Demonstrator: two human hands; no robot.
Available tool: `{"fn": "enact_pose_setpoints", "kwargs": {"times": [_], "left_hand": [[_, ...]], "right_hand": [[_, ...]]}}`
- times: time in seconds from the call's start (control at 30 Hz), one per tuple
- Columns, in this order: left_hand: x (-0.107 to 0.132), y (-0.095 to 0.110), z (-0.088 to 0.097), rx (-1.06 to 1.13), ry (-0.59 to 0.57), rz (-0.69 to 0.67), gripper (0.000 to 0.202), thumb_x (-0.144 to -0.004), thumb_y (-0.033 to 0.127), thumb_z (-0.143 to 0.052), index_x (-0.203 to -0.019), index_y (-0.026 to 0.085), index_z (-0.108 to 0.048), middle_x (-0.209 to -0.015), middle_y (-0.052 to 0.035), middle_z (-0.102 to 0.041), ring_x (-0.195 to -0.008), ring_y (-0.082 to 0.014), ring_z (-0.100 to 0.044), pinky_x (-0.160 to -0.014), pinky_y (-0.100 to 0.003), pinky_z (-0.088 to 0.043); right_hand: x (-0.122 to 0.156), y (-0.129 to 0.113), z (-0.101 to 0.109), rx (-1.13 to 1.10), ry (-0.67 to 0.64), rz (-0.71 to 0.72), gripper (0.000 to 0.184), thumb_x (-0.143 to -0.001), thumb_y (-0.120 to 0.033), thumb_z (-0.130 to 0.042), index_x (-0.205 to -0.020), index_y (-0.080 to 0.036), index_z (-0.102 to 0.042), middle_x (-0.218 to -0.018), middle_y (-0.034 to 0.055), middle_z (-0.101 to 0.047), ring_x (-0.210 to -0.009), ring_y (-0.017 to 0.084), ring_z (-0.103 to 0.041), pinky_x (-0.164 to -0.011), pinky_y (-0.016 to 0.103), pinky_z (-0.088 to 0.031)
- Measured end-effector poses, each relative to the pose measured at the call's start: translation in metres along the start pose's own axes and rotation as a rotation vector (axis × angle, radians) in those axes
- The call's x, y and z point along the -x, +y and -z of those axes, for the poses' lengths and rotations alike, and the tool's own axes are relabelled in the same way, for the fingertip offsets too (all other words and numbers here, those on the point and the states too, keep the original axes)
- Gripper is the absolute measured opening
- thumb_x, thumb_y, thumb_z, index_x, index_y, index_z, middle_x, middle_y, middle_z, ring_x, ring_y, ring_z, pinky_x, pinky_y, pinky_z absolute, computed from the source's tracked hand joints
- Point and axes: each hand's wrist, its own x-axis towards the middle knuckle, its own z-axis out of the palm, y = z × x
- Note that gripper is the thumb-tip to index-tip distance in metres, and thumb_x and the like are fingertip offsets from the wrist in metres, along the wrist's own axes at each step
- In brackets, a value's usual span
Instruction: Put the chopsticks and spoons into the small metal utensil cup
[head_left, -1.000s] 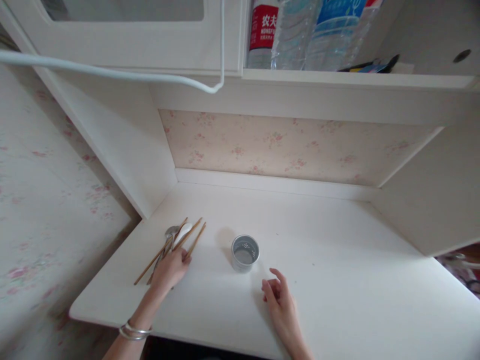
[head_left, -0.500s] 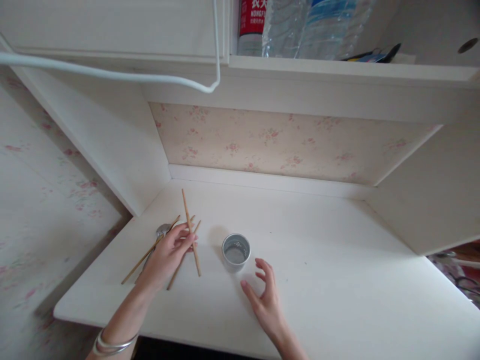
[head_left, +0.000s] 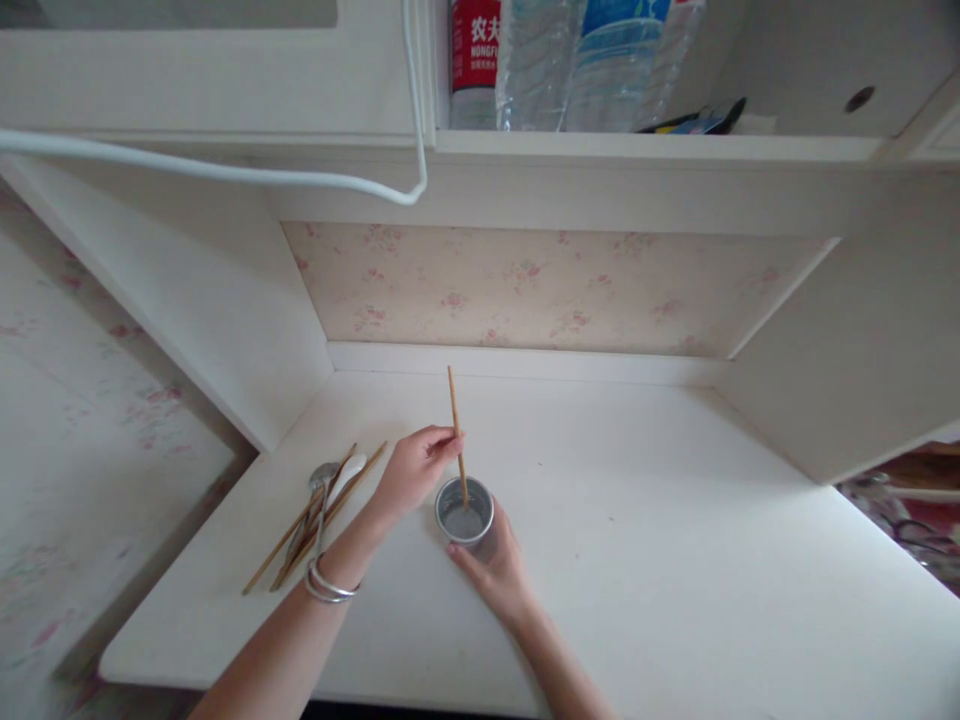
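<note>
A wooden chopstick (head_left: 455, 408) is pinched in the fingers of my left hand (head_left: 418, 468), held nearly upright. Its lower end reaches inside the rim of a round grey metal cup (head_left: 438, 515); whether it touches the bottom I cannot tell. My right hand (head_left: 496, 578) is wrapped round the near right side of that cup, which stands on the white tabletop (head_left: 660, 540). To the left lies a loose pile with several chopsticks (head_left: 279, 543), a metal spoon (head_left: 324, 474) and a white spoon (head_left: 351, 470), partly crossing one another. My left forearm passes close by the pile.
A white cable (head_left: 330, 180) hangs across the upper left. Above the tabletop, an open shelf (head_left: 637, 147) holds plastic-wrapped bottles (head_left: 577, 75). Side panels bound the tabletop at left and right, and a flowered back wall (head_left: 525, 290) stands behind.
My left hand has moved right, bringing the chopstick from beside the pile to the cup. My right hand, open beside the cup before, has closed on it. The view has shifted slightly.
</note>
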Motion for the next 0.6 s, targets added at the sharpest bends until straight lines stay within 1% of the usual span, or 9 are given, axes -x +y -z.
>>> {"fn": "enact_pose_setpoints", "kwargs": {"times": [0.07,0.13,0.23,0.3,0.37,0.47,0.6], "left_hand": [[0.0,-0.009,-0.005,-0.039,-0.046,0.004,0.029,-0.084,0.043,-0.06,-0.095,0.02,-0.074,-0.089,-0.0043,-0.073,-0.081,-0.0189,-0.066,-0.077,-0.028,-0.052],[0.002,-0.017,-0.01,-0.031,-0.09,0.014,0.029,-0.084,0.043,-0.059,-0.092,0.02,-0.074,-0.089,-0.0051,-0.073,-0.08,-0.0194,-0.066,-0.075,-0.028,-0.051],[0.008,-0.027,-0.014,-0.052,-0.134,-0.009,0.029,-0.085,0.043,-0.057,-0.08,0.02,-0.074,-0.088,-0.0064,-0.071,-0.083,-0.0203,-0.065,-0.079,-0.029,-0.049],[0.013,-0.032,-0.016,-0.065,-0.143,-0.038,0.03,-0.086,0.042,-0.055,-0.076,0.021,-0.074,-0.089,-0.0068,-0.07,-0.087,-0.0203,-0.064,-0.081,-0.028,-0.048],[0.017,-0.036,-0.017,-0.049,-0.142,-0.04,0.03,-0.087,0.042,-0.054,-0.078,0.021,-0.074,-0.09,-0.0069,-0.07,-0.088,-0.0201,-0.063,-0.081,-0.028,-0.048],[0.02,-0.041,-0.017,0.003,-0.13,-0.004,0.029,-0.087,0.043,-0.055,-0.084,0.021,-0.074,-0.091,-0.0069,-0.07,-0.085,-0.0199,-0.064,-0.078,-0.028,-0.049],[0.024,-0.046,-0.016,0.082,-0.129,0.062,0.028,-0.084,0.044,-0.06,-0.094,0.02,-0.072,-0.101,-0.0084,-0.071,-0.09,-0.0204,-0.065,-0.08,-0.029,-0.051]], "right_hand": [[0.001,0.0,0.0,-0.004,0.003,0.009,0.077,-0.075,-0.04,-0.075,-0.141,-0.026,-0.039,-0.138,0.0106,-0.053,-0.129,0.031,-0.048,-0.107,0.05,-0.04],[0.0,-0.002,0.0,-0.005,0.014,0.022,0.077,-0.074,-0.04,-0.076,-0.141,-0.026,-0.039,-0.139,0.0106,-0.053,-0.129,0.032,-0.048,-0.107,0.051,-0.04],[-0.001,-0.005,0.0,-0.004,0.018,0.036,0.075,-0.075,-0.039,-0.075,-0.141,-0.027,-0.04,-0.139,0.0101,-0.052,-0.13,0.032,-0.047,-0.108,0.052,-0.039],[-0.002,-0.008,0.0,-0.008,0.024,0.035,0.075,-0.075,-0.039,-0.074,-0.141,-0.027,-0.041,-0.139,0.0098,-0.052,-0.13,0.032,-0.047,-0.108,0.052,-0.039],[-0.002,-0.009,-0.001,-0.018,0.034,0.035,0.074,-0.075,-0.039,-0.075,-0.14,-0.027,-0.042,-0.139,0.0099,-0.053,-0.129,0.032,-0.048,-0.108,0.052,-0.039],[-0.001,-0.011,-0.003,-0.054,0.058,0.019,0.072,-0.073,-0.042,-0.076,-0.138,-0.027,-0.046,-0.136,0.0101,-0.056,-0.128,0.033,-0.049,-0.106,0.052,-0.042],[-0.002,-0.013,-0.005,-0.093,0.061,-0.006,0.07,-0.074,-0.043,-0.075,-0.136,-0.026,-0.047,-0.134,0.0104,-0.057,-0.128,0.032,-0.05,-0.103,0.052,-0.044]]}}
